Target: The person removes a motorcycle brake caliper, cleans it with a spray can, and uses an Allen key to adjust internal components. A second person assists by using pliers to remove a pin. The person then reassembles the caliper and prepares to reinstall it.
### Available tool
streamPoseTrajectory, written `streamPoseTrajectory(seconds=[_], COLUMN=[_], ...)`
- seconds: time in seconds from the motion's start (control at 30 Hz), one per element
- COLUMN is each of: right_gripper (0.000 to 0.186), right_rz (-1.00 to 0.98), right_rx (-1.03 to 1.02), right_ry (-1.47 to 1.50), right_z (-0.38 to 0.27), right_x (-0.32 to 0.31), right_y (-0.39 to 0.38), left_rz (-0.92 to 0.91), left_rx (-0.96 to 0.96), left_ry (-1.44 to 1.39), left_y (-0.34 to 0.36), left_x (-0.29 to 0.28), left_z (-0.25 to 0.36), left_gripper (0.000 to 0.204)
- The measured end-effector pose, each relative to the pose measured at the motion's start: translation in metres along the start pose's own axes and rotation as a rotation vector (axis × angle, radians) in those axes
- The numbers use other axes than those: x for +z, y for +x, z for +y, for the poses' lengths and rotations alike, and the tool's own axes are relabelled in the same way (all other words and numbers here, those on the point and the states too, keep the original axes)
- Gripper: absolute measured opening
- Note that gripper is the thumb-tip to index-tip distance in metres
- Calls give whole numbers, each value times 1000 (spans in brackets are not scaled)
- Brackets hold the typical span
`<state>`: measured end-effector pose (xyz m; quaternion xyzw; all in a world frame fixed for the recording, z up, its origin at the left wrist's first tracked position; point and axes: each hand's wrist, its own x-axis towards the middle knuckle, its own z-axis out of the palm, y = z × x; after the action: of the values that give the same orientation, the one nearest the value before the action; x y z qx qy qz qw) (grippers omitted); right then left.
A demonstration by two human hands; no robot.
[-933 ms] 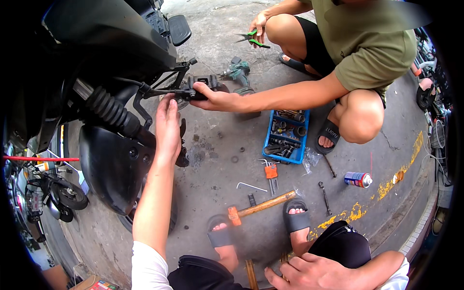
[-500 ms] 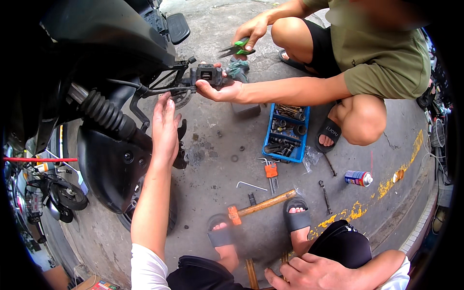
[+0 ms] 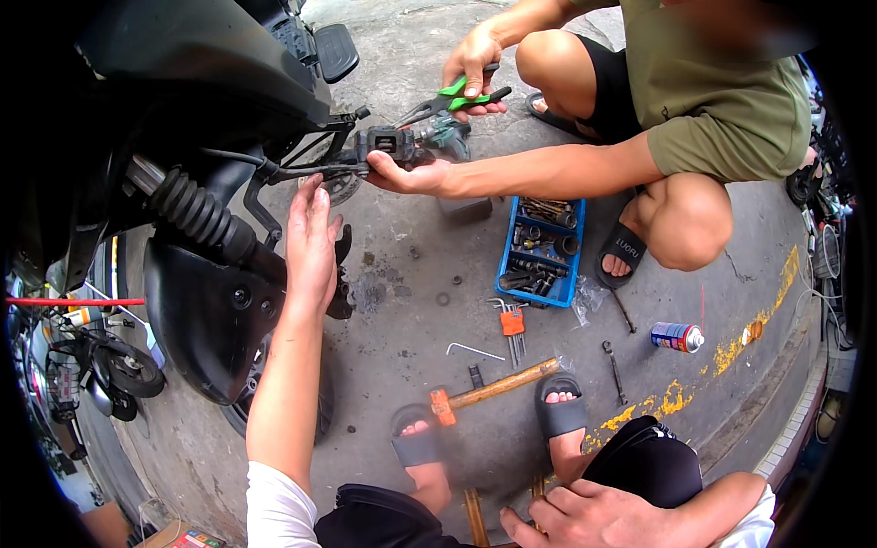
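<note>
While the caliper (image 3: pixel 369 143) stretches rightward, left fingers (image 3: pixel 319 208) extend, right fingers (image 3: pixel 555 503) curl, hold unclear.

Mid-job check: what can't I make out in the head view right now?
All in the head view:
- Left hand: seen right against the dark hose; contact is unclear.
- Right hand: palm hidden by its own back, so any grip is unclear.
- Power drill: partly hidden by the co-worker's hand and black part.
- Wooden handle: cut off by the lower edge.
- Floor ring: too small to identify.
</note>
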<state>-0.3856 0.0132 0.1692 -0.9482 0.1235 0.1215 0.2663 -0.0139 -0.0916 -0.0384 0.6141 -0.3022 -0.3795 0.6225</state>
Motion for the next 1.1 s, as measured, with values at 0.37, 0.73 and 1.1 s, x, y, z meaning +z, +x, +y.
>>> streamPoseTrajectory(seconds=[0.37,0.73,1.1], right_gripper=[38,40,42], right_rz=[2,-31,-57], right_rx=[8,-12,-8], right_ry=[20,20,24], right_z=[0,1,2], right_x=[-1,-1,-3], right_y=[-1,-1,0], left_rz=[10,13,14], left_rx=[-1,2,-15], left_ry=[-6,-10,-15], left_y=[1,1,2], left_x=[1,1,4], left_z=[-1,0,0], left_gripper=[46,44,44])
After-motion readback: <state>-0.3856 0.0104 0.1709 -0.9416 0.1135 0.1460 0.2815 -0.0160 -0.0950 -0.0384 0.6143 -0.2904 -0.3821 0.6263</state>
